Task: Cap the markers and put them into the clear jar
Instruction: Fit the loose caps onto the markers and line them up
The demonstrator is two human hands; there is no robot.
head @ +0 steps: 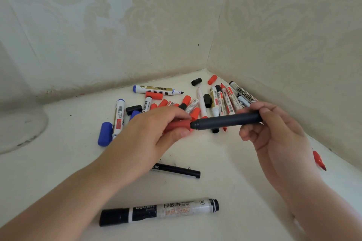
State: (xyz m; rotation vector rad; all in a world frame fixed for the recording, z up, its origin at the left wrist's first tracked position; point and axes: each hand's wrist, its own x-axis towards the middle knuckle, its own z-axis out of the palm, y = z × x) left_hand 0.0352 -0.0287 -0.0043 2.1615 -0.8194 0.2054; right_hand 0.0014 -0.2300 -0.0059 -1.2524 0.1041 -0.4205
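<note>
My right hand (274, 129) grips the dark marker (227, 121) above the table's (58, 172) pile, my left hand (156, 131) pinches a red cap (177, 125) at its tip — next, push straight on — the clear jar (19, 129) waits far left.

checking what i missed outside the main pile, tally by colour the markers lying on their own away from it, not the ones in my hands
black: 2 (slim black marker, thick black marker)
red: 1 (red marker by the right wall)
total: 3
</note>
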